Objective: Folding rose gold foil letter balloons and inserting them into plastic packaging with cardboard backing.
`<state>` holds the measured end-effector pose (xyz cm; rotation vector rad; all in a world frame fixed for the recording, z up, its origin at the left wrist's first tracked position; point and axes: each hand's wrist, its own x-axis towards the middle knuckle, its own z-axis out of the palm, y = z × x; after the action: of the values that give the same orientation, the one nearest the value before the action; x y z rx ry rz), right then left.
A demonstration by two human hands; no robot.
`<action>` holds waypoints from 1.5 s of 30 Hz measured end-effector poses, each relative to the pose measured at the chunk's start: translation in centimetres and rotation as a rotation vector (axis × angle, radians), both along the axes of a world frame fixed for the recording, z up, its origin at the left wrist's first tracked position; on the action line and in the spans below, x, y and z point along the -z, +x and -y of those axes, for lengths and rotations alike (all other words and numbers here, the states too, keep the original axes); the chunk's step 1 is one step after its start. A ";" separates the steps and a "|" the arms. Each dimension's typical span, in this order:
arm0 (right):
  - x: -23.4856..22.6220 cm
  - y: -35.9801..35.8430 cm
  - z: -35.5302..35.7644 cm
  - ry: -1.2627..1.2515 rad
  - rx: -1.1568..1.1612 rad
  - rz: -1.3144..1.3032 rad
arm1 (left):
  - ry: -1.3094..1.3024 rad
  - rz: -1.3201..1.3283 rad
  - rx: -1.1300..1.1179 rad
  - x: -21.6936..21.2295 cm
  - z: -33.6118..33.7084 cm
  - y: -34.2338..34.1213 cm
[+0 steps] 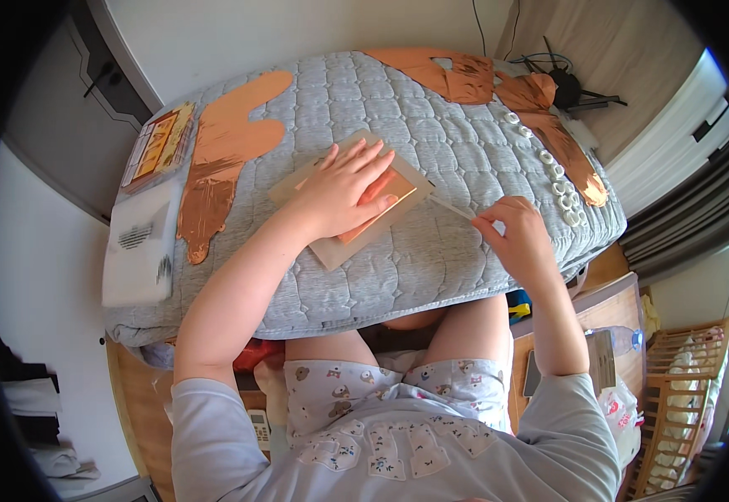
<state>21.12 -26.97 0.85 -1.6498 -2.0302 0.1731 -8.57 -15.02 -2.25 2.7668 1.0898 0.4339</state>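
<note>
My left hand (pixel 343 192) lies flat with its fingers spread on a copper-coloured sheet (pixel 401 196), which rests on a larger beige board (pixel 331 253) turned at an angle on the mattress. Part of the sheet is hidden under the palm. To the right, my right hand (pixel 517 238) pinches the end of a thin, pale translucent strip (pixel 451 207) between thumb and fingers. The strip's other end reaches the board's right corner; whether it is stuck there I cannot tell.
The grey quilted mattress (pixel 339 293) carries copper foil pieces (pixel 239 125) at far left and foil (pixel 440 74) at the back right. Several small white rings (pixel 559 171) line its right side. Packages (pixel 143 251) lie at left. A wooden rack (pixel 682 402) stands lower right.
</note>
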 end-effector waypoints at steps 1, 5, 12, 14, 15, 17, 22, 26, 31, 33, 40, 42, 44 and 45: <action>0.3 -0.7 0.0 0.046 0.012 -0.005 | 0.002 0.002 -0.003 0.2 0.1 0.0; 1.5 -2.9 0.0 0.234 0.108 0.024 | 0.060 -0.085 0.002 0.8 0.1 0.1; 1.8 -4.1 0.3 0.379 0.166 0.034 | 0.026 -0.084 0.022 0.8 0.2 0.3; 2.4 -3.8 0.1 0.367 0.190 -0.001 | 0.025 -0.074 0.049 0.9 0.1 0.5; 2.5 -3.8 0.2 0.368 0.192 0.002 | 0.024 -0.067 0.073 1.0 0.0 0.6; 2.8 -4.2 0.2 0.391 0.233 -0.030 | 0.024 -0.038 0.139 1.3 -0.2 0.5; 3.1 -5.5 0.0 0.377 0.215 -0.143 | -0.048 -0.019 0.251 0.8 0.4 1.3; 3.1 -6.5 -0.3 0.307 0.279 -0.233 | 0.046 -0.052 0.254 1.0 0.8 1.5; 4.2 -8.4 0.0 0.330 0.389 -0.148 | 0.045 -0.021 0.256 1.1 0.8 1.7; 4.8 -8.7 0.3 0.361 0.425 -0.106 | 0.040 -0.034 0.254 1.1 0.8 1.7; 5.4 -9.0 2.9 0.301 0.305 0.142 | 0.045 -0.044 0.251 1.2 0.8 1.6; 5.4 -9.2 3.6 0.266 0.303 0.179 | 0.058 -0.034 0.256 1.2 0.8 1.7; 5.1 -9.7 4.1 0.297 0.270 0.105 | 0.064 -0.041 0.257 1.3 0.8 1.6; 5.4 -9.6 4.4 0.295 0.269 0.102 | 0.072 -0.046 0.258 1.3 0.8 1.5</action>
<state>11.49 -31.32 -4.51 -1.7442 -1.7780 -0.2967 -7.08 -15.77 -3.57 2.9403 0.7229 0.3849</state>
